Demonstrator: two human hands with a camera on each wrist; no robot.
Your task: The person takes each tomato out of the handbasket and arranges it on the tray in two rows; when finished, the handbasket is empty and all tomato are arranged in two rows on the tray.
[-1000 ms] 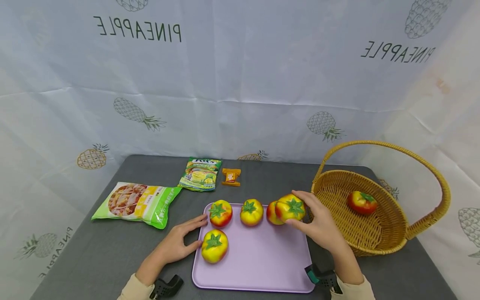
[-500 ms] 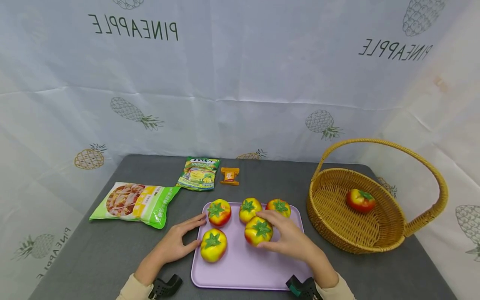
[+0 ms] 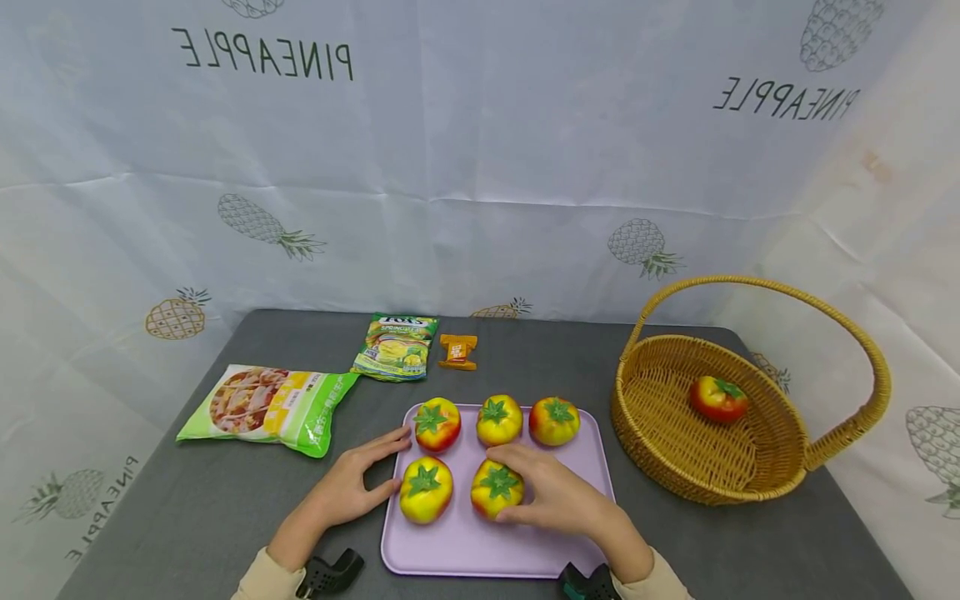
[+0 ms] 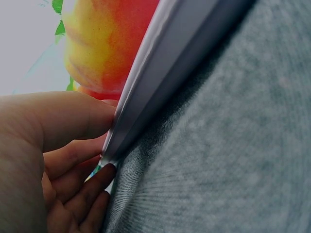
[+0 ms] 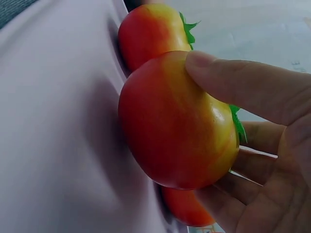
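My right hand [image 3: 558,493] holds a yellow-and-red persimmon [image 5: 175,121] with a green star-shaped leaf cap, thumb on one side and fingers on the other. It is low over the middle of the lilac tray [image 3: 517,554]. On the tray's left side, my left hand [image 3: 352,483] rests thumb and fingertips against the rim. Beside its thumb sits one persimmon [image 3: 426,492]. Three more line the tray's back: a left one [image 3: 437,423], a middle one [image 3: 499,420] and a right one [image 3: 554,421].
Right of the tray stands a wicker basket [image 3: 637,446] with a tall handle and one persimmon [image 3: 718,399] inside. A green-and-white food bag [image 3: 270,408] lies at the left. Behind the tray are a green soup packet [image 3: 397,347] and a small orange wrapped snack [image 3: 457,352].
My right hand has carried its persimmon from near the basket leftward and down to the middle of the tray, uncovering the back-right persimmon. The left hand has stayed at the rim.
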